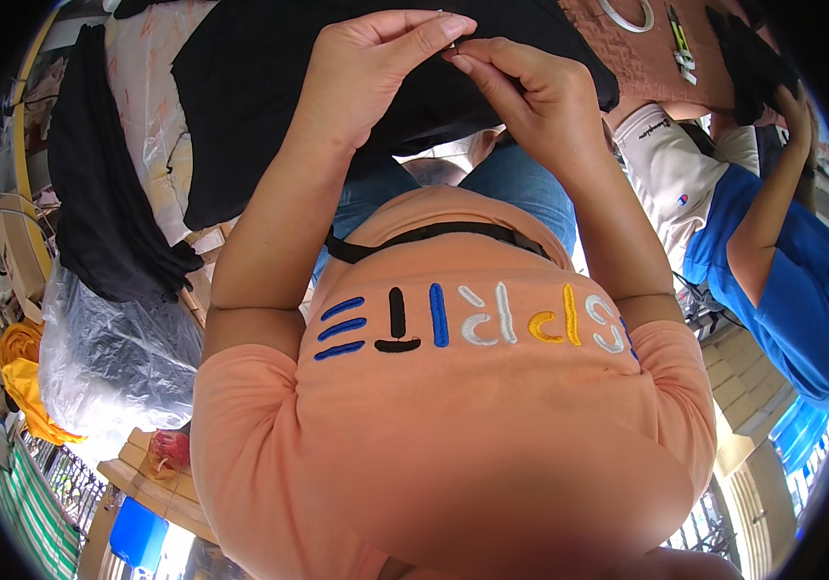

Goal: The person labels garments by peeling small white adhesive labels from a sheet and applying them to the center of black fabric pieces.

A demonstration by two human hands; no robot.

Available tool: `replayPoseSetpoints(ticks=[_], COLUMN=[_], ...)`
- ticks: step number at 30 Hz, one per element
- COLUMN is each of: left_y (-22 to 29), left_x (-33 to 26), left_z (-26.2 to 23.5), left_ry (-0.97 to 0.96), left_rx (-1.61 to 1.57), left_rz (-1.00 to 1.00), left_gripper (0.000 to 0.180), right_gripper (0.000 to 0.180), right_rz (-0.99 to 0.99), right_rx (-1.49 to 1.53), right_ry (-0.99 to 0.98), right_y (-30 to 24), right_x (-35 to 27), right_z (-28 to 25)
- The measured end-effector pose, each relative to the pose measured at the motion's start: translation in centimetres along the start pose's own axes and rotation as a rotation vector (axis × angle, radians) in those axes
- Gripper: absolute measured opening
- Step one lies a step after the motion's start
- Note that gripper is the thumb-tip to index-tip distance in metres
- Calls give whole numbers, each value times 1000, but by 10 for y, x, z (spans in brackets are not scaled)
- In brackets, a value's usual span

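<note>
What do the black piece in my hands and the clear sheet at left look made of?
The black piece looks like soft matte knit cloth: it drapes and folds without shine. The clear sheet looks like thin glossy plastic film, crinkled with bright glints. Both are judged by look only.

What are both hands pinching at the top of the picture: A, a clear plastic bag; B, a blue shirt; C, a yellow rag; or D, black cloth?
D: the left hand and right hand meet fingertip to fingertip at the edge of the black cloth spread in front of the person.
</note>
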State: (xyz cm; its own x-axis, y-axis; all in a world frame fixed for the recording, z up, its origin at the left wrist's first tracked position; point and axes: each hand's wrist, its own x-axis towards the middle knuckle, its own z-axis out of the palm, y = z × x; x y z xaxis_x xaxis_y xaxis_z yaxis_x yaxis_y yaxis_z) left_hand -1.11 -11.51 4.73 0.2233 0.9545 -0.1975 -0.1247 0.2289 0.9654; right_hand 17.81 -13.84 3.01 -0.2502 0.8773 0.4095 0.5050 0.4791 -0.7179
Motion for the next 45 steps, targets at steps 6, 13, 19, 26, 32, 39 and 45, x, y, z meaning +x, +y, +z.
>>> replayPoseSetpoints(ticks=[6, 13, 19, 26, 32, 39, 45], left_y=[5, -1, 2, -1, 9, 6, 7], left_x=[-5, -4, -6, 0, -4, 0, -1], left_z=[2, 0, 5, 1, 8, 2, 2], left_ry=[31, -49, 7, 6, 33, -52, -257], left_rx=[8, 38, 41, -30, 3, -46, 136], left_rz=[-8, 87, 197, 186, 211, 199, 195], left_gripper=[20, 17, 16, 16, 15, 16, 21], right_gripper=[10, 11, 13, 15, 14, 8, 8], right_rz=[19, 44, 170, 113, 202, 116, -92], right_rx=[-32, 269, 471, 498, 541, 523, 440], right_ry=[-52, 78, 12, 48, -12, 77, -233], right_y=[-24, -1, 3, 4, 4, 3, 6], right_x=[18, 19, 17, 19, 20, 35, 61], right_z=[-25, -21, -18, -10, -10, -27, -62])
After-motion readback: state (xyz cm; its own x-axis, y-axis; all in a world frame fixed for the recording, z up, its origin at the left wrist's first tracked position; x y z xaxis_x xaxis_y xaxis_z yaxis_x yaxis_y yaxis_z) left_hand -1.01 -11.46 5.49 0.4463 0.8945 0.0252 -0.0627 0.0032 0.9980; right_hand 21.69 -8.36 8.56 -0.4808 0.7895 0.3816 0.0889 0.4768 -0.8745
